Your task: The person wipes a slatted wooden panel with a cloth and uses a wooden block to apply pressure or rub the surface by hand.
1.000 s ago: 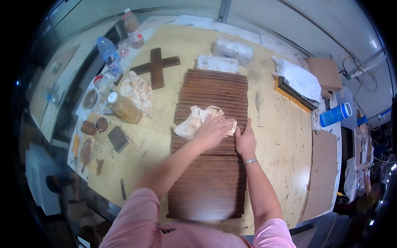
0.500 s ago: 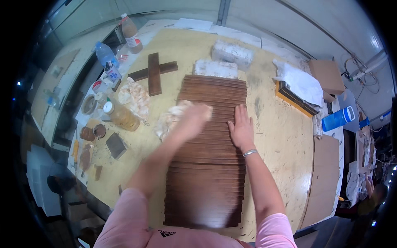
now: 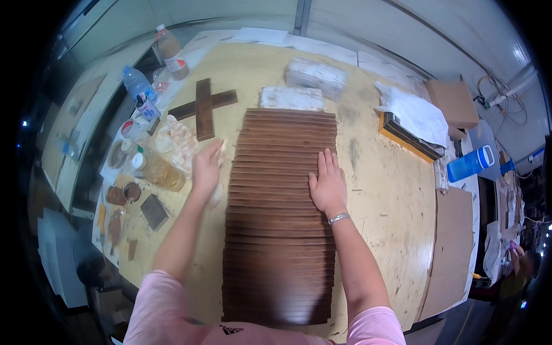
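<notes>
Dark brown wooden slats [image 3: 276, 198] lie side by side in a long row running away from me across the table. My right hand [image 3: 329, 187], wearing a bracelet, rests flat on their right edge with its fingers stretched out. Left of the row, my left hand [image 3: 206, 168] is closed over a pale cloth [image 3: 216, 196]; it is mostly hidden under the hand, with bits showing beside the fingers and below the palm. A stained, crumpled rag [image 3: 173, 141] lies just beyond that hand. Two white, smudged blocks [image 3: 291, 98] [image 3: 317, 76] stand at the far end of the slats.
Two crossed dark boards [image 3: 204, 109] lie far left. Near them stand a jar of yellowish liquid [image 3: 161, 172], plastic bottles [image 3: 138, 83] and small open pots [image 3: 132, 191]. A dark flat block [image 3: 154, 211] lies closer. At right are a blue bottle [image 3: 468, 165] and white cloth-covered stack [image 3: 411, 118].
My left hand has swept left with the cloth, off the slats to the table beside them. The right hand stays flat on the right edge. The whole view has shifted slightly.
</notes>
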`<control>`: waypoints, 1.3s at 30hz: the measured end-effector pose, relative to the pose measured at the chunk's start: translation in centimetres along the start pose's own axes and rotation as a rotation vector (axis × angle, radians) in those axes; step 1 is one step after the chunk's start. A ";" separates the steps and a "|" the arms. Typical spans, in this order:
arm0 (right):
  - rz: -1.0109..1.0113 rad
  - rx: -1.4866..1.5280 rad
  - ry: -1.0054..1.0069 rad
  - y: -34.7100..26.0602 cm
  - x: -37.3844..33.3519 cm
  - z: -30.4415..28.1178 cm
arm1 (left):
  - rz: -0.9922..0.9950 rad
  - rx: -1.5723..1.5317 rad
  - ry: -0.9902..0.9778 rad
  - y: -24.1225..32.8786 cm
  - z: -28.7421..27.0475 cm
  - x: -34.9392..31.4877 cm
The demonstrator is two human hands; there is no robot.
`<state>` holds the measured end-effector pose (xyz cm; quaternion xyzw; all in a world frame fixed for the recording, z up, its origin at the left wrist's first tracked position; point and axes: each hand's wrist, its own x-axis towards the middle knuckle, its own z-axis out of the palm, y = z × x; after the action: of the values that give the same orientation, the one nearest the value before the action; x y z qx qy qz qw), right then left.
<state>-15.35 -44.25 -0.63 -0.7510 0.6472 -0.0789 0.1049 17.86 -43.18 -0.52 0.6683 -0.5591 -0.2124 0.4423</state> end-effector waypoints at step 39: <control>0.054 1.085 -0.027 5.8 -2.9 3.2 | 0.685 0.218 -0.373 10.0 16.7 -3.7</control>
<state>-20.55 -42.02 -5.23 -0.5730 0.5311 -0.3895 0.4877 -1.78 -45.45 -1.61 0.4364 -0.8393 -0.1098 0.3051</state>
